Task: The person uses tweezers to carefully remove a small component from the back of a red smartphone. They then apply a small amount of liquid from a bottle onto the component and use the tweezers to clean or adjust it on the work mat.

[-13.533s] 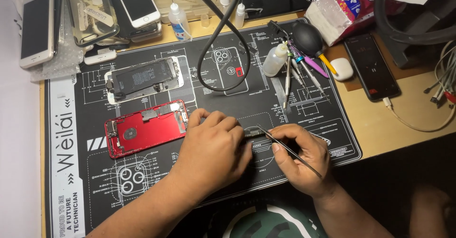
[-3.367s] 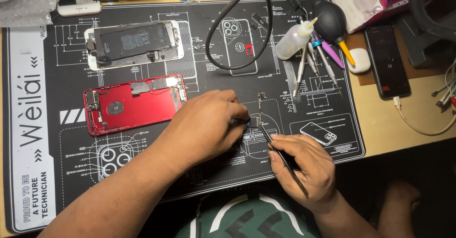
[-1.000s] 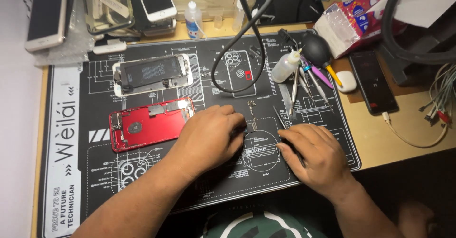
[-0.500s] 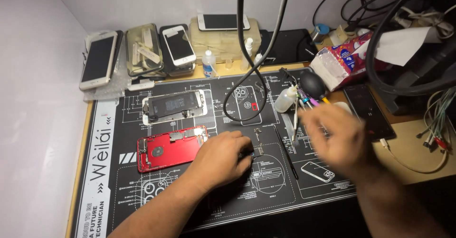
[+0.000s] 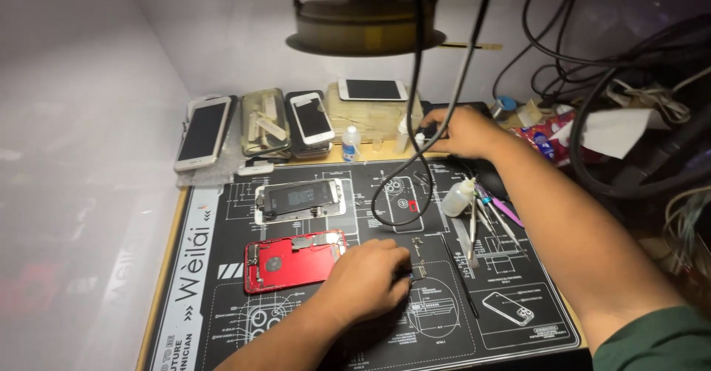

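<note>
Left hand (image 5: 366,282): lies palm down on the black printed repair mat (image 5: 222,319), fingers curled over a small part at the mat's middle; the fingertips hide it, so I cannot tell whether the grip has closed on it or only presses it flat
Red phone housing (image 5: 295,260): open, insides up, just beside the left hand on its thumb side and touching or nearly touching the wrist
Right hand (image 5: 455,130): stretched out to the back of the worktop, fingers bent around something small and dark near the black cable (image 5: 415,97); it looks like a closed grip, but what it has hold of is too small to make out
Opened phone (image 5: 300,197): the one with a dark battery showing, flat on the mat above the red housing (between it and the row of phones at the back)
Squeeze bottle (image 5: 457,197): small and white, lying tilted under the right forearm
Tweezers and picks (image 5: 489,219): fanned out on the mat just right of the bottle, near a pink-handled tool
Back row: a white phone (image 5: 204,130) on the left, then a clear tray (image 5: 264,123), another white phone (image 5: 311,117) and a third (image 5: 372,89) on a pale box
Overhead: a round lamp (image 5: 363,27) hangs above the worktop
</note>
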